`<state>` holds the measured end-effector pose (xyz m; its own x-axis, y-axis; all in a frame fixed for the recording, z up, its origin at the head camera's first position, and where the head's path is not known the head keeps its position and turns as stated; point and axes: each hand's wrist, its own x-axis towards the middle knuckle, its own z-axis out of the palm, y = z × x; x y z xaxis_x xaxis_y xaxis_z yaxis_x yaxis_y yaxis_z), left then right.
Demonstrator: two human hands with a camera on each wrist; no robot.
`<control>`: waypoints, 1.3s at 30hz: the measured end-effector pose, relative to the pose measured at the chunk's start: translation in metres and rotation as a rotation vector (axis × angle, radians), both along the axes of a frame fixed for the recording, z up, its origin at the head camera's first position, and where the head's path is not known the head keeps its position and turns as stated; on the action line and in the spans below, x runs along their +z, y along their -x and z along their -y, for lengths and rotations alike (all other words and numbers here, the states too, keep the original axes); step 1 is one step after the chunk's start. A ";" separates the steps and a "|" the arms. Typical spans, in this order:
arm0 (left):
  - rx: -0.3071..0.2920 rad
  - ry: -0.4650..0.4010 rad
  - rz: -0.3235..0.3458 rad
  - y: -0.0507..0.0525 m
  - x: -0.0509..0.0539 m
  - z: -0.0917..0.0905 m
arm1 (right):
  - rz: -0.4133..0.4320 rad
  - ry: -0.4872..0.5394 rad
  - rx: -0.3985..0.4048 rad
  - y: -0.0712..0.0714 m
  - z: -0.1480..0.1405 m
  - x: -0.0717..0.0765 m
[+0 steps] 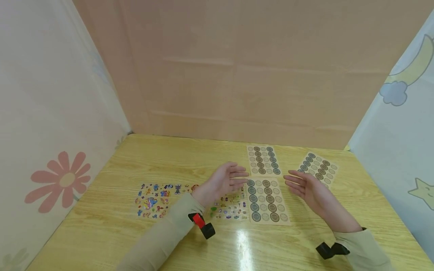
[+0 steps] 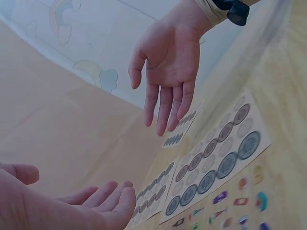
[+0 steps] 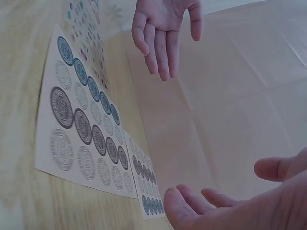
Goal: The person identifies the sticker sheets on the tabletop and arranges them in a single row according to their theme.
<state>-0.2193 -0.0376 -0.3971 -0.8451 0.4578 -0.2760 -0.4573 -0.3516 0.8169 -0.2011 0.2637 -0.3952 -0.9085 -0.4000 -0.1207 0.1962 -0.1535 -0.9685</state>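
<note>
Both hands hover above the table with palms facing each other and nothing held. My left hand (image 1: 220, 183), fingers extended, is over the right part of a clear sheet of small colourful stickers (image 1: 230, 209). Opposite it, my right hand (image 1: 313, 192) has relaxed, nearly straight fingers. Between and below them lies a sheet of round seal stickers (image 1: 268, 201) in columns of dark and pale circles. A similar round-sticker sheet (image 1: 263, 161) lies just behind it. A third one (image 1: 318, 169) lies askew beyond my right hand, which partly covers it.
Left of my left forearm, another clear sheet with cartoon stickers (image 1: 150, 201) lies on the wooden table (image 1: 152, 150). A brown paper wall (image 1: 237, 75) stands at the back. Patterned white side walls (image 1: 51, 113) flank the table. Small black devices are strapped at both wrists.
</note>
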 end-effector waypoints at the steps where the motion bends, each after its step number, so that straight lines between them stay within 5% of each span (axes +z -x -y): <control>1: 0.005 -0.005 0.010 0.004 0.000 0.000 | 0.003 0.001 0.000 0.003 0.000 0.001; 9: 0.049 -0.025 0.054 0.035 -0.003 -0.003 | 0.029 0.020 -0.018 0.025 0.002 0.004; 23: 0.136 0.005 0.138 0.072 -0.013 -0.019 | 0.127 -0.144 -0.085 0.066 0.002 0.000; 29: 0.150 0.026 0.181 0.083 -0.014 -0.022 | 0.166 -0.159 -0.067 0.076 0.001 -0.004; 39: 0.118 0.081 0.202 0.087 -0.018 -0.030 | 0.226 -0.135 -0.049 0.088 -0.004 -0.009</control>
